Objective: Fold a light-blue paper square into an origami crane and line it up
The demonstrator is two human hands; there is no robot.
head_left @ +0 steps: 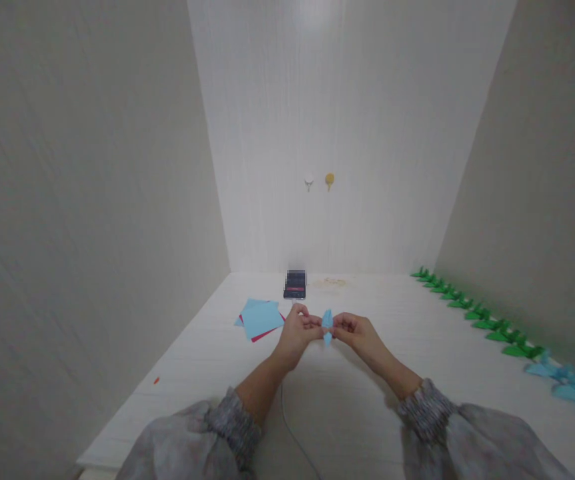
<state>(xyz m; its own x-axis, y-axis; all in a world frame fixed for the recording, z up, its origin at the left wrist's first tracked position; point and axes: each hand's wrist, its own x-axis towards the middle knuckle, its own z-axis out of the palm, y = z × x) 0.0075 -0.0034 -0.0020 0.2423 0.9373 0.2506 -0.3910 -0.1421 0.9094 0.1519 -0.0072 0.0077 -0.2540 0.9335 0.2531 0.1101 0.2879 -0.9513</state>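
Light-blue folded paper (327,321), a slim piece with its long side running up the frame, sits just below the centre of the picture between my fingers. I judge this to be a folding or shaping step, part-way through; the next move calls for a steady pinch and a light, even press so the thin layers don't slip or tear. My left hand (300,333) is pinched nearly together on the piece's left edge, and my right hand (360,335) grips its right edge between thumb and fingertips, the other fingers loosely curled. Whether the piece touches the counter (207,400) I can't tell. Left of my hands lie flat blue sheets (262,317) with red paper (265,335) showing beneath; a dark phone (295,292) rests just beyond. Along the right side of the frame runs a line of green folded pieces (517,349), with blue folded pieces (570,392) nearest the lower right.
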